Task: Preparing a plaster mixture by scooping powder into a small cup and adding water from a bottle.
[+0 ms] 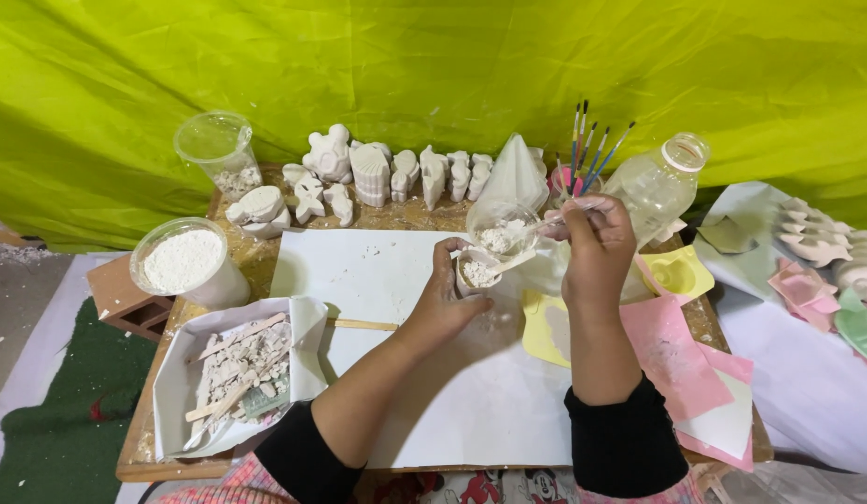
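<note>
Across the wooden table (237,271) lies a white sheet (396,308), my landmark. Behind its far edge stand white plaster figures (377,173). Over its far right corner my left hand (447,299) curls around a small cup (475,271) of white powder; just right, my right hand (597,247) pinches a thin stick (531,245) reaching into the cup.

Left hand (445,303) forward, fingers (449,250) curled in a closed grip, right hand (597,245) raised, fingers pinched shut, both forearms extended, bare to dark pushed-up sleeves
</note>
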